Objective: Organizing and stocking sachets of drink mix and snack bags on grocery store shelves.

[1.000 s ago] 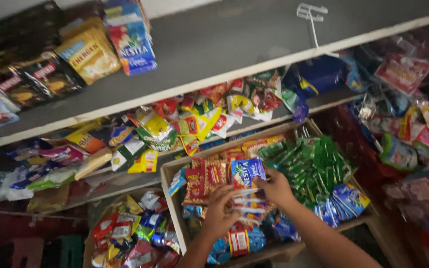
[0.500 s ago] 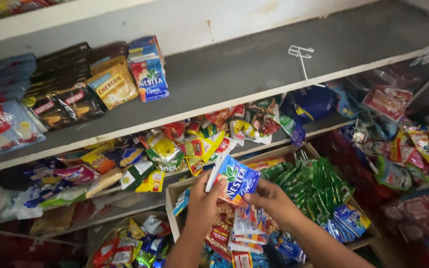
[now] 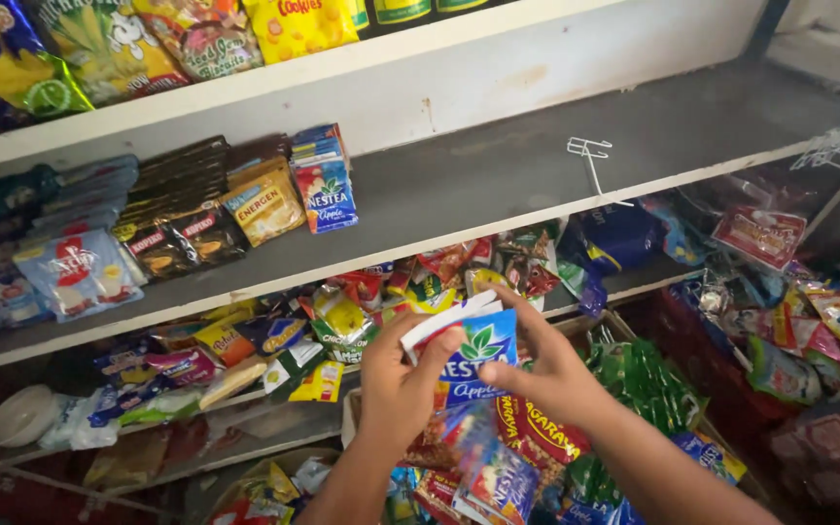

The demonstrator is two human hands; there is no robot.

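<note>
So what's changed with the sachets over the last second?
Both hands, left hand and right hand, lifted the blue drink sachets out of the cardboard box, toward the grey shelf. The matching stack there stayed put.

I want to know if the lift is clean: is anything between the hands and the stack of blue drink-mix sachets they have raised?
Nothing visible. The left hand and right hand grip the blue sachet stack directly at its two sides, held above the snack packets in the box below.

A small shop — grey shelves (image 3: 498,170) stacked with drink sachets (image 3: 325,190), snack packets (image 3: 109,44) and a box of hanging strips (image 3: 644,379).
</note>
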